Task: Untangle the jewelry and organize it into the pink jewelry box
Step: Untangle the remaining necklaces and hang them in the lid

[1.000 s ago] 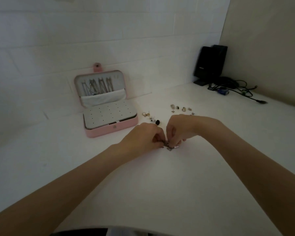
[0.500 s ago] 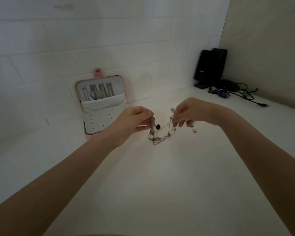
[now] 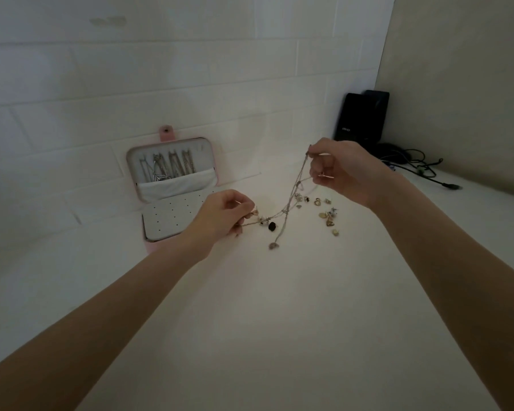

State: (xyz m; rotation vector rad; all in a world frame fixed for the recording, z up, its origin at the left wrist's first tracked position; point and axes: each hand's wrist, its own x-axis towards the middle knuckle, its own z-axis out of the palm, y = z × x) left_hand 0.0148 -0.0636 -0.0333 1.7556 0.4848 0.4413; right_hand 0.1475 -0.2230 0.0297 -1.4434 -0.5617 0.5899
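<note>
A tangled thin chain necklace (image 3: 290, 200) hangs in the air between both hands, with a small pendant dangling at its low end. My left hand (image 3: 223, 216) pinches one end of it low down. My right hand (image 3: 339, 170) pinches the other end higher up. The pink jewelry box (image 3: 152, 247) stands open against the wall at the left, with several chains hung in its lid and a white perforated panel in its base. Several small earrings and charms (image 3: 328, 213) lie loose on the white table under my right hand. A black bead (image 3: 272, 226) lies near the chain.
A black speaker (image 3: 361, 117) stands in the far right corner with a tangle of black cables (image 3: 413, 166) beside it. A white brick wall runs along the back, a beige wall along the right.
My hands lifted the tangled chain off the table and drew apart; the right hand rose higher, stretching the chain out between them.
</note>
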